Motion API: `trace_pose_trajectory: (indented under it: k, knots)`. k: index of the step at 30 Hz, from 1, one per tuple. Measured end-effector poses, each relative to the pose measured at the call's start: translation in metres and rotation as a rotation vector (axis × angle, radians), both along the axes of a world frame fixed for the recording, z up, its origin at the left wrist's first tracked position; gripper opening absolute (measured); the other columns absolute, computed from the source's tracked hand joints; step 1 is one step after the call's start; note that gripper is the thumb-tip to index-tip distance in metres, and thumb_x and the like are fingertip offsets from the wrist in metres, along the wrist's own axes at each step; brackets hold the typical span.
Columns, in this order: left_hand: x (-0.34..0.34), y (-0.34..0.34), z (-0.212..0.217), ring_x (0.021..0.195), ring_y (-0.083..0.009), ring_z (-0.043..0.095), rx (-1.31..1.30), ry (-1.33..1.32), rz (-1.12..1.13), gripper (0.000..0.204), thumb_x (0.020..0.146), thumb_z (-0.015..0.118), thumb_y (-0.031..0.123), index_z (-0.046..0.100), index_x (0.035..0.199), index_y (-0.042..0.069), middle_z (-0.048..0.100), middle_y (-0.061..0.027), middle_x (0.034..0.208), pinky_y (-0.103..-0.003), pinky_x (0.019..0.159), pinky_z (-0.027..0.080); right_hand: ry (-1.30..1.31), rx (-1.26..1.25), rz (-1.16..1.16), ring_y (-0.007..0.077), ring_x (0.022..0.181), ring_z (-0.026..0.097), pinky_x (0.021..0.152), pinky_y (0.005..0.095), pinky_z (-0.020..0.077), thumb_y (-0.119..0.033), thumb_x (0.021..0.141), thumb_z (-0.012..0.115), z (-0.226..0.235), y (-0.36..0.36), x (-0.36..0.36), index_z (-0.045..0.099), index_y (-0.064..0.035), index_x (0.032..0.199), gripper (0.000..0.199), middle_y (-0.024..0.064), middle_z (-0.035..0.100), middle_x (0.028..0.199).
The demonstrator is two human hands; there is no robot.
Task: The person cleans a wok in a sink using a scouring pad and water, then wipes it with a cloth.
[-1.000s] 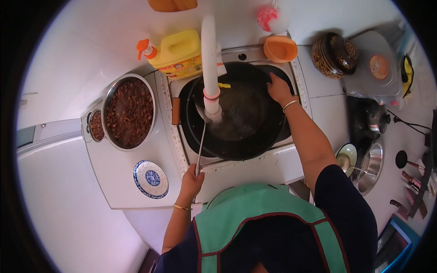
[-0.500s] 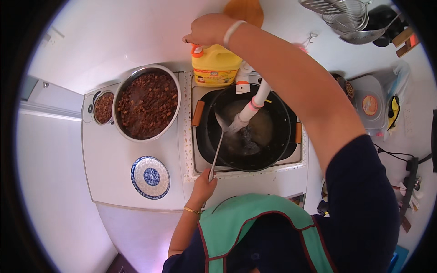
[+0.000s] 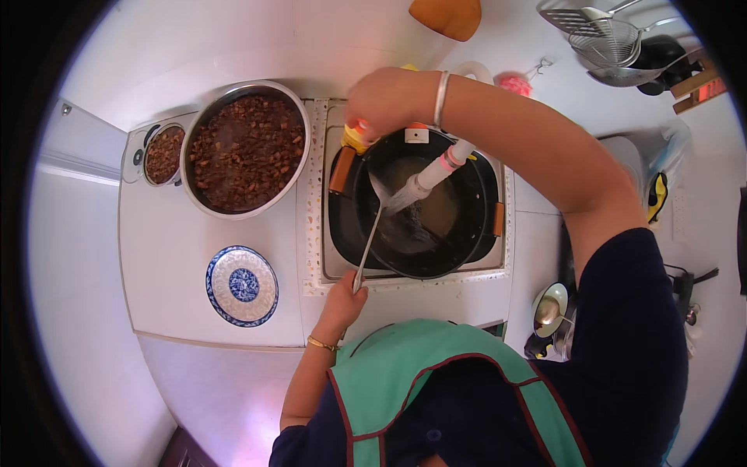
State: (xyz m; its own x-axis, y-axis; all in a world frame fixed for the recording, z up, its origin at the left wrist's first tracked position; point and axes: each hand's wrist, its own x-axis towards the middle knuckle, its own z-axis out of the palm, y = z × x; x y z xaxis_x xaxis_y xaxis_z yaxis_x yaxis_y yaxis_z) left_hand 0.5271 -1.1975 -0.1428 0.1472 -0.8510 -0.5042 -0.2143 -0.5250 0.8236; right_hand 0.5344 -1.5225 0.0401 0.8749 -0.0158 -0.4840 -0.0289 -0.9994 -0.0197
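Observation:
My left hand point(image 3: 342, 305) is closed round the long handle of a metal spatula point(image 3: 372, 233). Its blade dips into a black wok point(image 3: 475, 237) with wooden handles, which stands on the stove and holds some cloudy water. A white tap pipe point(image 3: 433, 173) with pink bands reaches over the wok, and water streams from its end. At the wok's far left edge, my right hand point(image 3: 385, 103) is bent over a yellow plastic jug point(image 3: 355, 140) with an orange cap. Its fingers look closed on the jug, most of which is hidden behind the hand.
Left of the stove stands a large steel bowl point(image 3: 189, 175) of brown diced food, beside a smaller container point(image 3: 164, 156) of similar food. A blue-and-white plate point(image 3: 226, 292) lies nearer me. Strainers point(image 3: 607, 43) hang at the back right; a bowl with a ladle point(image 3: 550, 309) sits at right.
My right hand has come down and nearer from above the jug, which now shows closer to the wok. The view has shifted slightly. My left hand keeps its hold on the spatula.

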Motion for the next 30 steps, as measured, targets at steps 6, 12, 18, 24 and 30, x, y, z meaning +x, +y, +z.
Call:
trace_pose_trajectory:
  k: [6, 12, 18, 24, 30]
  knots:
    - [-0.001, -0.010, 0.003, 0.080, -0.0417, 0.057, -0.054, 0.042, -0.004, 0.021, 0.077, 0.056, 0.012, 0.051, 0.094, 0.001, 0.058, -0.0234, 0.080, -0.044, 0.071, 0.045, -0.038, -0.086, -0.232, 0.0312, 0.076, 0.062, 0.068, 0.0421, 0.0492, -0.027, 0.078, 0.053, -0.040, 0.000, 0.015, 0.067, -0.0062, 0.079, 0.025, 0.0129, 0.065, 0.079]
    - [-0.002, -0.010, -0.003, 0.082, -0.0404, 0.057, -0.042, 0.097, 0.011, 0.021, 0.077, 0.056, 0.012, 0.051, 0.094, 0.001, 0.058, -0.0226, 0.082, -0.042, 0.072, 0.045, -0.288, -0.073, -0.315, 0.0318, 0.078, 0.062, 0.071, 0.0429, 0.0488, -0.020, 0.076, 0.050, -0.048, 0.005, 0.007, 0.066, -0.0055, 0.078, 0.022, 0.0138, 0.065, 0.082]
    - [-0.002, -0.010, -0.011, 0.081, -0.0388, 0.057, -0.050, 0.143, 0.018, 0.021, 0.077, 0.056, 0.012, 0.051, 0.095, 0.001, 0.058, -0.0215, 0.081, -0.041, 0.071, 0.044, -0.177, 0.004, -0.307, 0.0351, 0.076, 0.059, 0.071, 0.0436, 0.0472, -0.025, 0.079, 0.043, -0.042, -0.001, 0.008, 0.065, -0.0072, 0.075, 0.028, 0.0147, 0.064, 0.079]
    - [-0.001, -0.011, -0.011, 0.081, -0.0379, 0.058, -0.063, 0.152, 0.033, 0.022, 0.078, 0.057, 0.013, 0.051, 0.095, 0.001, 0.059, -0.0214, 0.083, -0.040, 0.071, 0.045, -0.183, 0.027, -0.265, 0.0377, 0.070, 0.056, 0.066, 0.0437, 0.0452, -0.029, 0.083, 0.044, -0.052, -0.007, 0.002, 0.061, -0.0050, 0.072, 0.032, 0.0165, 0.060, 0.071]
    - [-0.004, -0.015, -0.009, 0.081, -0.0387, 0.058, -0.065, 0.191, 0.050, 0.022, 0.078, 0.056, 0.013, 0.051, 0.095, 0.001, 0.059, -0.0213, 0.083, -0.040, 0.071, 0.045, -0.217, 0.054, -0.239, 0.0368, 0.074, 0.057, 0.070, 0.0439, 0.0458, -0.032, 0.081, 0.042, -0.067, -0.022, 0.002, 0.063, -0.0053, 0.075, 0.034, 0.0155, 0.063, 0.078]
